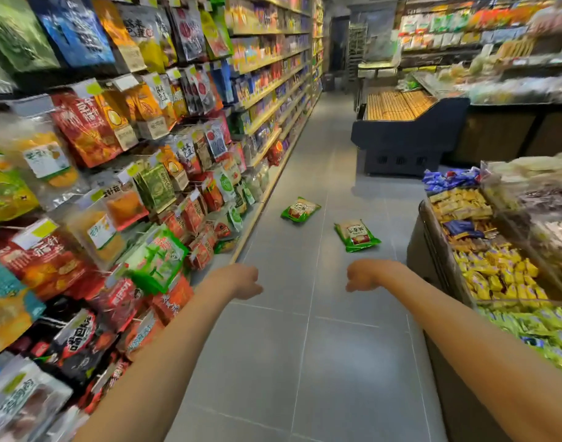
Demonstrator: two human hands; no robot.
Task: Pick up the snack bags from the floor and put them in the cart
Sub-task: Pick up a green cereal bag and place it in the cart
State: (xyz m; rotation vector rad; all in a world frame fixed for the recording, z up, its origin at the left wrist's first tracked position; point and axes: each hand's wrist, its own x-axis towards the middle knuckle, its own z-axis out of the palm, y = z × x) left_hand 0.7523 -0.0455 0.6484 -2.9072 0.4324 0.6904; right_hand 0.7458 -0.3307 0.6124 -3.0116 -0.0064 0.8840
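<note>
Holding both arms out over the aisle, the person is facing two green snack bags that are lying flat on the grey floor (305, 346) ahead. The left hand (241, 280) and the right hand (365, 277) are hanging with fingers drooping, loosely curled and pinching nothing; both are well short of the bags.

The near bag (357, 235) is lying to the right of the aisle's middle, near the sweets bin (496, 266). The far bag (300, 209) is lying beyond it and to the left, close to the foot of the snack shelf (113, 154). The two are apart, not touching. The cart is not showing anywhere in view.

The step in hand looks like the approach, so walking closer and crouching is probably needed before any grasp. The right hand is lining up better with the near bag. Taking that one first, by a crimped edge or across its puffed middle with spread fingers, is likely the safer choice, since slick film may be slipping under a light pinch. Minding the hanging packets on the left while bending is wise.
</note>
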